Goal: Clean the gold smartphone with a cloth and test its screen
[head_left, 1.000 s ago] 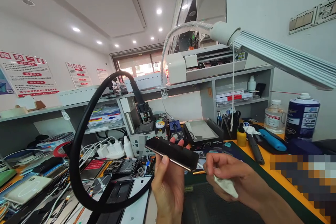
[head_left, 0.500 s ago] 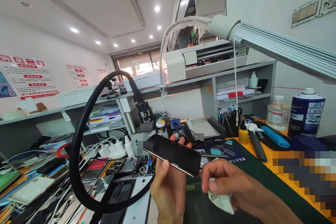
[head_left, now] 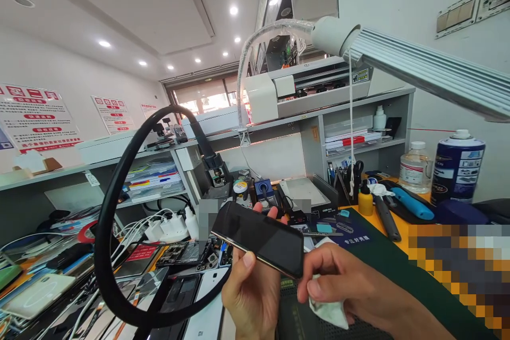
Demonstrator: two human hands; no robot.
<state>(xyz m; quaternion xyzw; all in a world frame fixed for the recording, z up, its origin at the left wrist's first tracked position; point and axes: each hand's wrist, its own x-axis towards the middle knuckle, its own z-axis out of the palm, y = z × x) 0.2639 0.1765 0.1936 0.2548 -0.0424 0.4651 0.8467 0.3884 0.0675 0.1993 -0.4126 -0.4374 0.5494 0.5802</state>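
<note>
The left hand (head_left: 255,297) held the phone (head_left: 263,239) near the middle of the frame, a little below centre. Its thumb pressed on the phone's near long edge, and the tips of other fingers showed beyond the far edge, slightly apart from one another, so the phone lay gripped across its width. The dark screen faced up, with the right end tilted lower in the frame.

The right hand (head_left: 338,281), at the lower right of centre, had its fingers curled in, thumb and index close together over a bunched white cloth (head_left: 329,308), which hung out below them. The bent index finger was right by the phone's right end; whether it touched could not be told.

A black hose (head_left: 101,212) looped through the left half of the frame, past a white phone (head_left: 205,303) at the lower left of centre. A green mat (head_left: 422,279) spread at lower right.
</note>
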